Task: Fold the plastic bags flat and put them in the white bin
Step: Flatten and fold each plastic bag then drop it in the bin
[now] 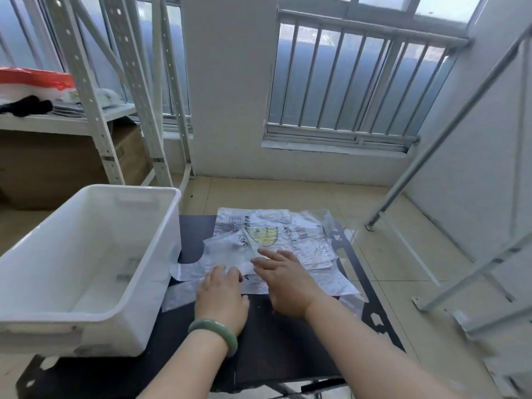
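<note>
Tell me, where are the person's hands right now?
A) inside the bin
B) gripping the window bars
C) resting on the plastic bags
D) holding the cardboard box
C: the left hand and right hand both rest on the bags spread on the table, beside the bin.

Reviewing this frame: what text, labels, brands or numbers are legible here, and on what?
No text here is legible.
Plastic bags: dark printed lettering and a small boxed label next to a yellow emblem, all too blurred to read.
Cardboard box: a dark printed mark on its right end, too small to read.
White bin: no text visible.
</note>
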Motion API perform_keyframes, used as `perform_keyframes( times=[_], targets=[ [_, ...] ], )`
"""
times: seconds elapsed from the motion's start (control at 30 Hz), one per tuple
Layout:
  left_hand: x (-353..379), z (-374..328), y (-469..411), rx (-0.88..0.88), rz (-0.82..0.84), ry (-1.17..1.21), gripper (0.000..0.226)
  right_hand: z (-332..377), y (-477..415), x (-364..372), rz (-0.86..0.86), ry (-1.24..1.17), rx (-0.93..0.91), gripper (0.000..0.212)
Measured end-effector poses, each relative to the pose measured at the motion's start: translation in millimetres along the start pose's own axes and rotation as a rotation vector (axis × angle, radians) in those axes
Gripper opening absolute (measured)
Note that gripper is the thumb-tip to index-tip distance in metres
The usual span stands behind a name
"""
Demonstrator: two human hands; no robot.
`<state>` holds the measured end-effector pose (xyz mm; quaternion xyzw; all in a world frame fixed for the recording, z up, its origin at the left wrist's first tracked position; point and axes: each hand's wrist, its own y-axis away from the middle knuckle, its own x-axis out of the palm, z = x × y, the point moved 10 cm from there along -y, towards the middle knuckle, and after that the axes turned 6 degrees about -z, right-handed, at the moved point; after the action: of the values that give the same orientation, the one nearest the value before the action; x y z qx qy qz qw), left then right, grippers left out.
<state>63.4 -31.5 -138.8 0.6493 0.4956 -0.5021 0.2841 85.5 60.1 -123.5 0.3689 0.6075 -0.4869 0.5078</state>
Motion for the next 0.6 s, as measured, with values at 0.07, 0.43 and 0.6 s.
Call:
perform_keyframes(
  times=[0.07,0.43,0.6],
  targets=[
    [-6,-3,2,0.018,-0.047,0.004,0.029,0,-3,-19,-0.153,0.004,-0.017,0.048],
    [-47,9,14,-0.17,-0.26,0.313,0.039,-67,11,-155,-0.775,-0.354,0.366,0.009],
    [-41,30,24,-0.477,-0.214,0.75,0.074,-94,15,-176,-0.725,-0.803,0.574,0.018]
  ],
)
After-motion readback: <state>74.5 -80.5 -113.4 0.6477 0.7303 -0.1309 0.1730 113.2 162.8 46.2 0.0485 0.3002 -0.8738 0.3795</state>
